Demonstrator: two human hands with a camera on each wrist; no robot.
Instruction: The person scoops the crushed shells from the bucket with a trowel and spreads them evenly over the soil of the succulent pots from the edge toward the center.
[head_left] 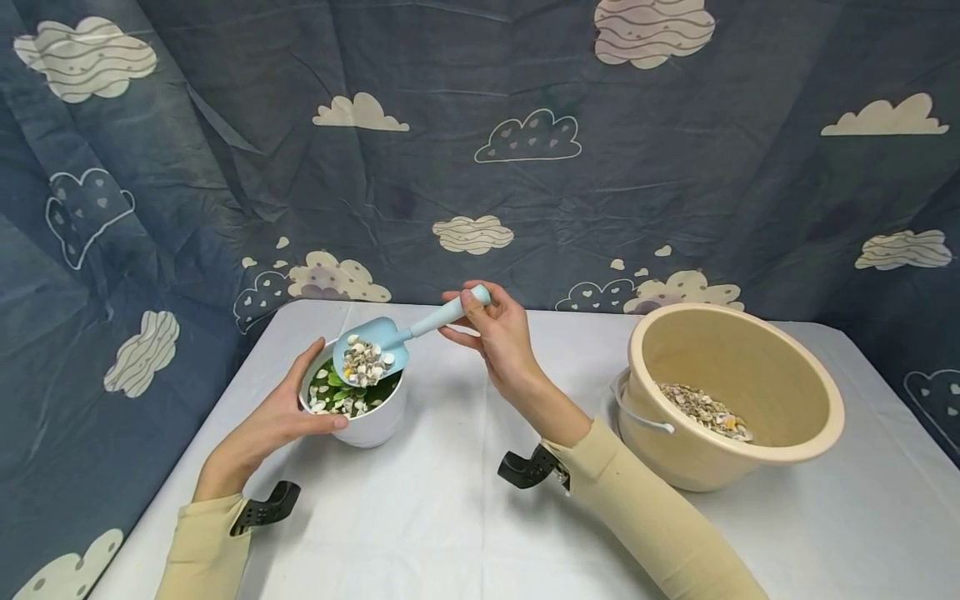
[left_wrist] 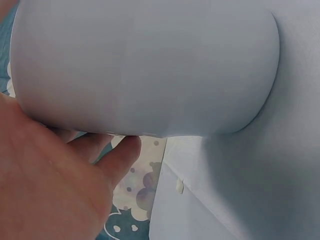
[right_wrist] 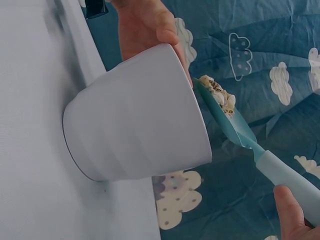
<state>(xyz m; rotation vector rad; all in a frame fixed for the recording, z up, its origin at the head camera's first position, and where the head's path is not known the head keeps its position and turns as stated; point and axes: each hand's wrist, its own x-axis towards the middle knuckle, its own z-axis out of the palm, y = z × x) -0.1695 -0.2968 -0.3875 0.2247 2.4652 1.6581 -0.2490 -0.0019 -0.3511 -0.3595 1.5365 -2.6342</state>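
Observation:
My right hand (head_left: 498, 333) grips the pale handle of a light blue hand trowel (head_left: 442, 317). Small mixed pebbles (head_left: 363, 363) fill its scoop, which is held over the mouth of a white plant pot (head_left: 377, 427). My left hand (head_left: 288, 408) holds the pot, thumb at the near rim and fingers around the far left side. Inside the pot are green leaves (head_left: 322, 385) and whitish stones, partly hidden by the scoop. In the right wrist view the trowel (right_wrist: 225, 120) is tilted near the pot's rim, pebbles (right_wrist: 220, 95) heaped on it.
At the right of the white-covered table (head_left: 435, 533) stands a beige bucket (head_left: 720, 462) with more pebbles (head_left: 705, 410) inside. Its handle (head_left: 641, 417) hangs on the left side. A dark blue cloth with clouds (head_left: 480, 192) hangs behind the table.

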